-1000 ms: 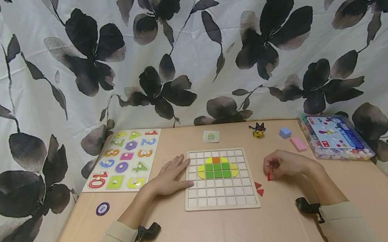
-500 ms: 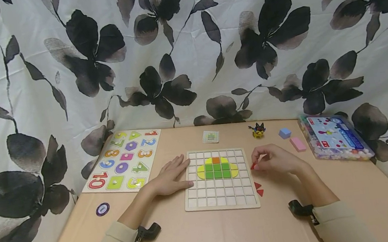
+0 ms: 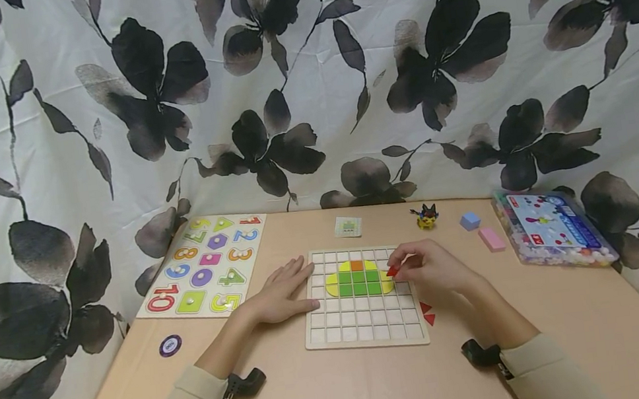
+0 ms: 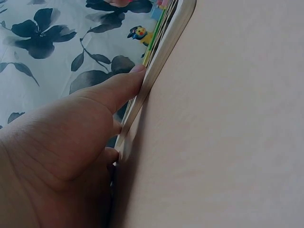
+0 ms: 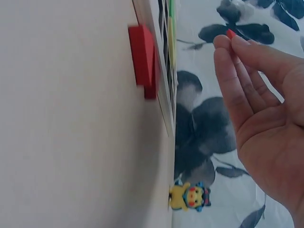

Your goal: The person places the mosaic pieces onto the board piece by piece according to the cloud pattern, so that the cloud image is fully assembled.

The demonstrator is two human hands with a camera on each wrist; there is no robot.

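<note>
Over the grid board's (image 3: 361, 297) right edge, the right hand (image 3: 431, 270) pinches a small red piece (image 3: 391, 271); the left hand (image 3: 280, 292), fingers spread flat, presses its left edge.

Home play corner: kids' puzzles (image 3: 203, 267), floral curtain (image 3: 305, 81) backdrop.

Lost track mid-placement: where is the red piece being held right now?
In the head view, the red piece is pinched in the right hand over the grid board's right side, beside the yellow-green pattern.
</note>
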